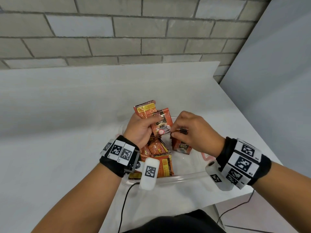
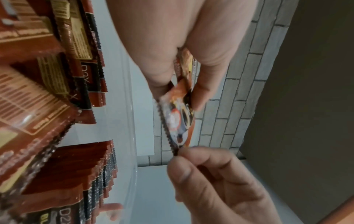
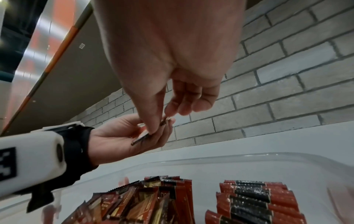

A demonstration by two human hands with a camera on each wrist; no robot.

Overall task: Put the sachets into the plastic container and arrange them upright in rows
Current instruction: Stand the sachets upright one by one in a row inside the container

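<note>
Above the container, left hand grips "D2X Coffee" sachets; right hand pinches one's corner.

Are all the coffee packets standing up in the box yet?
Not yet. One upright row already stands in the plastic container. The left hand holds a few sachets, the right hand pinching one. A loose pile still needs standing.
</note>
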